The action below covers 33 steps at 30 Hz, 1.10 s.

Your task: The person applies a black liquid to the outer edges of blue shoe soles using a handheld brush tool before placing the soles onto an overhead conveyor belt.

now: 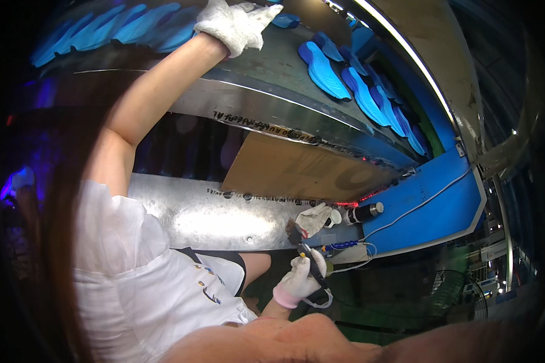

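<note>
My left hand (236,25), in a white work glove, reaches across the grey belt at the top, fingers stretched out. Its fingertips are close to a blue insole (286,21); whether they touch I cannot tell. Nothing shows in its grip. Lower down, my right hand (298,281), in a white glove with a pink cuff, is closed round a slim black handheld tool (316,266) with a small yellow spot and a pale tube or cord. Its exact kind is unclear. More blue insoles (324,71) lie on the belt at the right, with others (124,27) at the upper left.
A metal ledge (224,212) runs below the belt, with a cardboard sheet (290,166) leaning above it. A loose white glove (312,219), a white cup-like item (333,218) and a black-and-silver bottle (367,212) sit at its right end. A blue panel (427,209) with a cable stands beyond.
</note>
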Motion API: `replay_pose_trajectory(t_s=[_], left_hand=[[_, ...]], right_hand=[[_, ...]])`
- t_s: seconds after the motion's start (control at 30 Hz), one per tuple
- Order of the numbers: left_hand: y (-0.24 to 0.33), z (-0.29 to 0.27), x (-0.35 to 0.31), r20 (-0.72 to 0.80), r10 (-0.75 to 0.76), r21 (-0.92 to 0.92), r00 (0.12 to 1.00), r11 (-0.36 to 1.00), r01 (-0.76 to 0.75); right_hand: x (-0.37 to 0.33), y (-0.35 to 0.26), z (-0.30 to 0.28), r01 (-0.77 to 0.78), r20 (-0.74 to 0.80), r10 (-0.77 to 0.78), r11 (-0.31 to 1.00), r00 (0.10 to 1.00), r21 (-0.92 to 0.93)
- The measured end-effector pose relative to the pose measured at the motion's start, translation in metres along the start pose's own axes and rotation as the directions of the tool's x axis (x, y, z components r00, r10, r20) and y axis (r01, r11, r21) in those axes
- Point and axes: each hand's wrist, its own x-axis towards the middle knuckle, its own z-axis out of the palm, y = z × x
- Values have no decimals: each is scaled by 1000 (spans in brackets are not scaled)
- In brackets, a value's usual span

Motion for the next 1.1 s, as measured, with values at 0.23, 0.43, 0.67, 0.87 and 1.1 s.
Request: replay_pose_trajectory(t_s=[0.23,0.43,0.67,0.87,1.1], left_hand=[[69,59,22,575,6,-789,818,-261,557],[-2,146,122,45,230,42,972,972,-231],[-26,193,135,407,-463,587,788,793,162],[-115,290,164,249,-51,707,967,692,-145],[-111,336,182,362,-85,542,928,829,-135]], right_hand=[[2,26,-9,-206,60,210,976,976,-73],[6,51,-3,-310,94,332,931,939,-191],[30,57,5,-437,-25,440,882,897,-178],[47,82,9,-431,-10,435,886,900,-169],[47,105,9,-483,29,500,848,865,-220]])
